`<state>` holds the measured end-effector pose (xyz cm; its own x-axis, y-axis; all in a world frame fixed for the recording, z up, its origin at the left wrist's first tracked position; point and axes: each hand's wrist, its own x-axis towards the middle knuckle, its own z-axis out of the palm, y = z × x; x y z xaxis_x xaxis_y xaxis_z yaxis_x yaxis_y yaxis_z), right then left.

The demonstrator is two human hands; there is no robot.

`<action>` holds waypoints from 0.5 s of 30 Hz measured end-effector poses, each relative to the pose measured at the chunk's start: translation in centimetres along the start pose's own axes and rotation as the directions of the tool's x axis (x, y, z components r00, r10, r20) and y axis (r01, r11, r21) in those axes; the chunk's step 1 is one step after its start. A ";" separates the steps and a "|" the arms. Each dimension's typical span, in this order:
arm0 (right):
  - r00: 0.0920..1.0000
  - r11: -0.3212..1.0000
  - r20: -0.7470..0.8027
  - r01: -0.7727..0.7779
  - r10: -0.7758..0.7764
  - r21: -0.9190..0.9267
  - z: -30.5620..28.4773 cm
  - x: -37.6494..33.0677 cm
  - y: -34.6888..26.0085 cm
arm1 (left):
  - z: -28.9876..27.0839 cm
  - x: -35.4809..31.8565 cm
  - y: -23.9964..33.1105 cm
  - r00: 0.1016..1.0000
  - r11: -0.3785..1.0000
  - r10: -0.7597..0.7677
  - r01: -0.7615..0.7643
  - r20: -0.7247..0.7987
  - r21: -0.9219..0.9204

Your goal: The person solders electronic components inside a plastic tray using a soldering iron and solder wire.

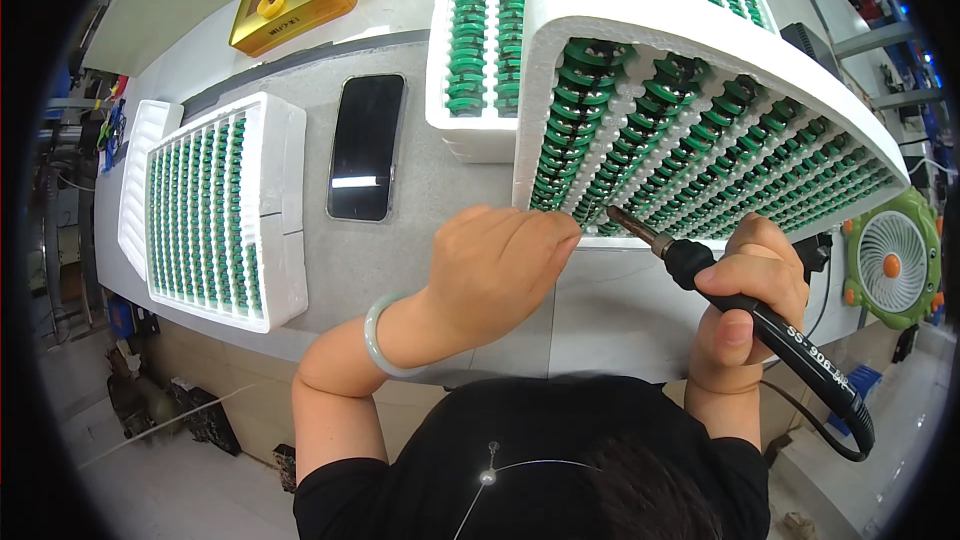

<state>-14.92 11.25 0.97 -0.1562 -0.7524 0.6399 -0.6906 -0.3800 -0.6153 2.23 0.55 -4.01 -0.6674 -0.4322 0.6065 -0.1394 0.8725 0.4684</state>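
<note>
My right hand (pixel 755 275) grips a soldering iron (pixel 690 262) by its black handle. The iron's tip points up and left, at the lower edge of a white foam tray (pixel 700 25) that stands tilted. Rows of round green parts (pixel 655 125) with dark and shiny metal bits fill this tray. Beside the tray's lower left corner is my left hand (pixel 500 260), its fingers curled together near the iron's tip. Whatever those fingers hold is hidden from view. A pale bangle (pixel 374 335) circles my left wrist.
A second filled foam tray (pixel 470 126) sits behind the tilted one. To the left lie a phone (pixel 366 150) and another foam tray (pixel 283 220) of green parts. A yellow box (pixel 300 0) stands far left; a green fan (pixel 892 250) is at right. The iron's cord (pixel 810 425) hangs below.
</note>
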 end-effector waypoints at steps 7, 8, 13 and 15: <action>1.000 1.000 0.013 0.010 -0.011 0.009 0.1 0.0 0.2 | -0.1 -0.1 0.0 1.000 1.000 0.007 -0.007 -0.001 -0.004; 1.000 1.000 0.014 0.010 -0.010 0.010 0.1 0.1 0.2 | -0.1 -0.1 0.0 1.000 1.000 0.006 -0.006 -0.001 -0.004; 1.000 1.000 0.001 -0.007 0.008 -0.017 0.3 0.0 0.3 | 0.0 0.1 -0.1 1.000 1.000 0.013 -0.013 -0.003 -0.019; 1.000 1.000 0.010 -0.011 0.011 -0.009 0.2 0.1 0.2 | 0.0 0.0 -0.1 1.000 1.000 0.013 -0.013 -0.006 -0.012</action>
<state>-14.91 10.97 0.80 -0.1571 -0.7618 0.6284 -0.6953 -0.3666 -0.6182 2.26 0.46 -4.09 -0.6644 -0.4223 0.6167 -0.1219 0.8752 0.4681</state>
